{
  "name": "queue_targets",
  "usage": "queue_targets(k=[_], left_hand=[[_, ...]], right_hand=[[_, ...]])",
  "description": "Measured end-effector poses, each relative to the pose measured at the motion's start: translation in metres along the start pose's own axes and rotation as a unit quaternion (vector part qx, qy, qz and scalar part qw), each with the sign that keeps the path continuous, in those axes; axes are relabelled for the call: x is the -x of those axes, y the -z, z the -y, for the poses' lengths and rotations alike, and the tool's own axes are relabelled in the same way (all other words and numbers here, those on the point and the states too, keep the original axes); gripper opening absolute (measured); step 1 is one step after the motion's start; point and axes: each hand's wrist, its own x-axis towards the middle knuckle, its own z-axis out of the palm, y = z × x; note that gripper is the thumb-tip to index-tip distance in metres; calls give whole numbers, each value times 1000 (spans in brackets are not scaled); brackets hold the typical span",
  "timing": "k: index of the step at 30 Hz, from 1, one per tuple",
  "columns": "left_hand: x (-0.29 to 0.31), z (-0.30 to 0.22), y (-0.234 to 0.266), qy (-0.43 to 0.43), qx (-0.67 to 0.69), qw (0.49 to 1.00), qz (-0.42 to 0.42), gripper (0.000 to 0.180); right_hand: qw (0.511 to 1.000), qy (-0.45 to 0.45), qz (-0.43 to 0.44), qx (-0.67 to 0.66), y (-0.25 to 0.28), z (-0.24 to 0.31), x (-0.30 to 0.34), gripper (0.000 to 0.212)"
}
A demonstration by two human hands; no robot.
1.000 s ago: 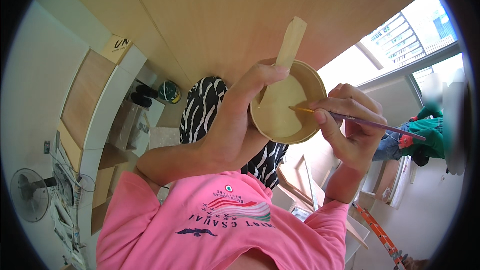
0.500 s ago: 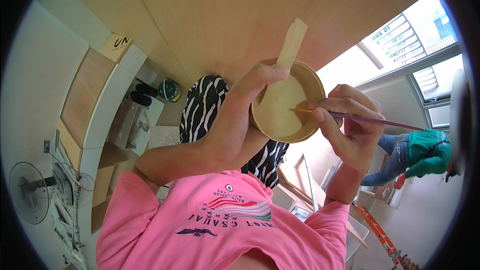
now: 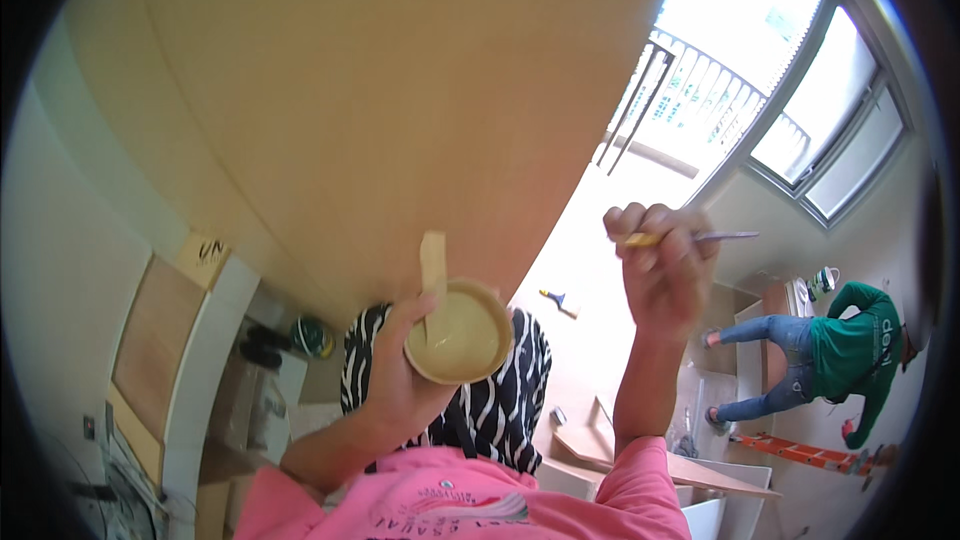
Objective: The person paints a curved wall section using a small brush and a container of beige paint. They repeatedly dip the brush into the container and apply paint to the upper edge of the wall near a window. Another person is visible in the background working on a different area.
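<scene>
My left hand (image 3: pixel 398 352) is closed around a round tub (image 3: pixel 455 379) in front of my lap. Cream-coloured paint (image 3: pixel 468 328) lies in it, and a flat wooden stick (image 3: pixel 433 265) leans up out of the tub along its left side, under my left thumb. Off to the right and higher, my right hand (image 3: pixel 662 275) is raised, fingers curled round a slim paintbrush (image 3: pixel 728 236) with a yellowish front part and a purplish handle. Motion blurs this hand slightly. The brush is apart from both the tub and the large wood panel (image 3: pixel 400 90) ahead.
Behind on the right, a person in a green top (image 3: pixel 850 345) bends near an orange ladder (image 3: pixel 800 447). A wide brush (image 3: pixel 558 302) lies on the pale floor. Boards (image 3: pixel 600 445) rest by my right elbow. A cabinet (image 3: pixel 165 340) and a dark green bucket (image 3: pixel 312 337) stand left.
The paintbrush has come out of the tub and moved right with my right hand. My left hand and the tub sit lower and further left in view. The view itself has shifted.
</scene>
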Motion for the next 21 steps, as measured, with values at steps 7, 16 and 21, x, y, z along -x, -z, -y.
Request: queue_targets(k=[7, 16, 21], left_hand=[[5, -3, -1, -2, -22, 1000, -19, 43], [16, -4, 22, -39, -11, 997, -67, 41], [18, 1, 26, -48, -10, 995, -86, 44]], right_hand=[[993, 116, 12, 35, 26, 19, -100, 19], [979, 131, 116, 106, 38, 30, -131, 18], [963, 153, 82, 205, 31, 38, -129, 17]])
